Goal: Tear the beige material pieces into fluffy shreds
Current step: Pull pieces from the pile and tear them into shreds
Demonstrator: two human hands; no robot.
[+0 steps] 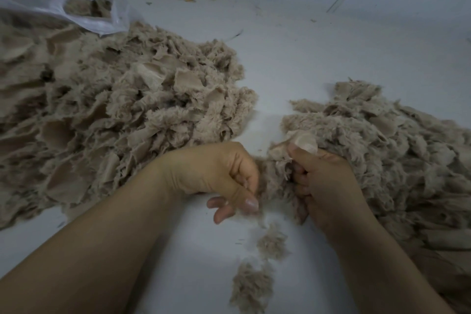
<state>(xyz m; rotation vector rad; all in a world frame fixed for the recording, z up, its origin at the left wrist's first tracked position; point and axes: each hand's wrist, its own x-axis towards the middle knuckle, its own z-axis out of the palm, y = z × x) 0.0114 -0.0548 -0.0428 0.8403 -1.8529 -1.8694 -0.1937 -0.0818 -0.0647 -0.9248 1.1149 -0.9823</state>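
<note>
**A:** Where does the work stand?

**B:** Mid-tear, I'd judge. The left hand (216, 173) and the right hand (321, 181) sit close together over the pale grey tabletop (331, 46), both gripping one beige furry fabric piece (274, 173) between them. The right thumb presses a smooth flap of its backing; the left fingers (224, 209) are curled, thumb and forefinger pinching the fluffy edge.

**A:** Anything finished?

**B:** Two small fluffy beige tufts (254, 283) lie on the tabletop just below the hands. That looks like the only shredded output in view.

**A:** And what's left?

**B:** A lot. A large heap of beige fabric scraps (114, 115) spreads to the left, many still showing flat woven backing. A second beige fabric pile (382, 148) lies to the right, touching the right hand. Which heap feeds the work and which is sorted, I cannot tell.

**A:** More stock?

**B:** A translucent white plastic bag (51, 2) at the far left shows more beige material inside. So early days, by my reckoning.
</note>
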